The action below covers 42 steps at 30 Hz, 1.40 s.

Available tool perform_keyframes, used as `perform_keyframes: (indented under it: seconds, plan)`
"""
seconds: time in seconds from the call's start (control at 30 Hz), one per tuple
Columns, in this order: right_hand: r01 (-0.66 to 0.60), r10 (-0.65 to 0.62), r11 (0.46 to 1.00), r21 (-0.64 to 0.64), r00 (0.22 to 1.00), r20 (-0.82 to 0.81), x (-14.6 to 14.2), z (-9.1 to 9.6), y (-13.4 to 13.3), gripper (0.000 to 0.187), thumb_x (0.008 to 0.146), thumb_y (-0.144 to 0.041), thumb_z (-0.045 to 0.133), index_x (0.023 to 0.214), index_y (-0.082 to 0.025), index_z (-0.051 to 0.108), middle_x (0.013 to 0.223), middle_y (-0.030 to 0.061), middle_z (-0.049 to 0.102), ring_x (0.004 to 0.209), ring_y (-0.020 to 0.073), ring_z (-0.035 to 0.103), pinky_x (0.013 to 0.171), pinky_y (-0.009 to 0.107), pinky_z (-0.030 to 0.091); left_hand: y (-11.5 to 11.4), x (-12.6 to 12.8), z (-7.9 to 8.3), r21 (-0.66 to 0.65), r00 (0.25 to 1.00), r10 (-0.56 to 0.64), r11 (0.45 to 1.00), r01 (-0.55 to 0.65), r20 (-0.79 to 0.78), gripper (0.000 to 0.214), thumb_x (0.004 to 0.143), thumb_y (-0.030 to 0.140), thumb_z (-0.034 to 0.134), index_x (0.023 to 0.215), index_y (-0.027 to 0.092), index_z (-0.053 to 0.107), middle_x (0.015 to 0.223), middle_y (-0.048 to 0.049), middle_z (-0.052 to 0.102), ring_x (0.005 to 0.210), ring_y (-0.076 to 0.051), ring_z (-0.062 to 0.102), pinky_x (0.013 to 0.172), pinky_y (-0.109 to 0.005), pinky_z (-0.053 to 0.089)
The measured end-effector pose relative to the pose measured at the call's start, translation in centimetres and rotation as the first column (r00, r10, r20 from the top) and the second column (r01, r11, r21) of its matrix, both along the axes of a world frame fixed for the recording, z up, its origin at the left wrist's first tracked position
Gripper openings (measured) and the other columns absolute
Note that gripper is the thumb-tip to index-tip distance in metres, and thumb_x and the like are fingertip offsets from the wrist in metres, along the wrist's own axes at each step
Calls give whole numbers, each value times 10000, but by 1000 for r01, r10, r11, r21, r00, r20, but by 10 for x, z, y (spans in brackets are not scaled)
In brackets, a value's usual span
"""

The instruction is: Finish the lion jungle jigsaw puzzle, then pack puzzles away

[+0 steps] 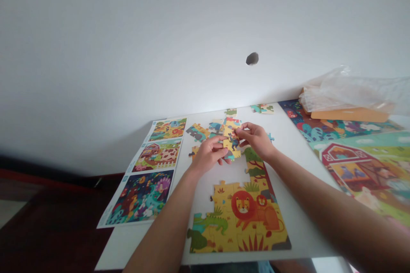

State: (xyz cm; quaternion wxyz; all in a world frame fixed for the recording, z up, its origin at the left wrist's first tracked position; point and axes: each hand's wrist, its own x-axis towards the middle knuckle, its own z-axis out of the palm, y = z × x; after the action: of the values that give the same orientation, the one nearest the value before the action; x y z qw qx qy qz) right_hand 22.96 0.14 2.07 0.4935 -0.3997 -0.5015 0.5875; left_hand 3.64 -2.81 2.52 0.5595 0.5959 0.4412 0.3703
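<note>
My left hand (210, 153) and my right hand (256, 138) both grip a yellow puzzle piece (231, 144) with a small figure on it, one hand at each side. It is held up over the table, between the loose pieces and the joined part. Below it lies the partly joined jigsaw puzzle (237, 222), showing a lion, a lion cub and a crocodile, with a strip of tree pieces running up its right side. Loose puzzle pieces (197, 132) lie behind my hands, some overlapping and partly hidden by my fingers.
A picture sheet (130, 166) with three printed scenes lies on the left. To the right are a joined farm puzzle (361, 170), a dark night-scene puzzle (296, 121), and an orange box (349, 114) under clear plastic wrapping (349, 91). A white wall (192, 42) with a hole stands behind the table.
</note>
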Motion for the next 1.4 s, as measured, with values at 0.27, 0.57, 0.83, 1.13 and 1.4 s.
perform_keyframes:
  seconds: [0.27, 0.57, 0.83, 1.13, 1.4]
  plan:
    - [-5, 1, 998, 57, 997, 76, 1, -3, 0, 403, 742, -535, 743, 814, -197, 536, 713, 20, 710, 583, 132, 629, 541, 258, 528, 1, -2, -3, 16, 999, -31, 999, 31, -27, 337, 797, 337, 668, 1060, 160, 556, 851, -77, 726, 569, -193, 705, 450, -227, 423]
    - [-10, -1, 994, 107, 994, 106, 4, -7, 1, 411, 741, -528, 748, 811, -190, 525, 677, 20, 704, 530, 125, 623, 522, 254, 521, 2, -5, -6, 57, 998, -54, 997, 56, -32, 317, 811, 353, 674, 1025, 161, 541, 816, -53, 709, 572, -187, 701, 469, -218, 434]
    - [-52, 47, 997, 64, 995, 84, 2, -5, 0, 437, 710, -529, 773, 805, -194, 509, 647, 11, 701, 520, 142, 646, 504, 259, 540, 5, 3, -14, 127, 992, 125, 984, -121, -25, 281, 782, 428, 706, 795, 166, 606, 620, 28, 596, 494, -97, 539, 448, -199, 429]
    - [-56, 48, 994, 95, 995, 87, 3, -6, -1, 431, 699, -505, 791, 798, -193, 511, 600, 14, 695, 513, 145, 639, 515, 256, 529, 5, 1, -10, 85, 987, 156, 985, -153, -34, 335, 749, 470, 729, 771, 149, 635, 618, 10, 615, 512, -98, 522, 466, -201, 405]
    - [-15, 6, 993, 116, 997, 72, 0, -5, -4, 433, 706, -537, 772, 800, -193, 526, 622, 12, 692, 521, 150, 645, 508, 261, 529, 6, 1, -9, 73, 990, 136, 988, -133, -44, 321, 740, 459, 737, 797, 152, 665, 681, -18, 670, 558, -118, 565, 504, -211, 419]
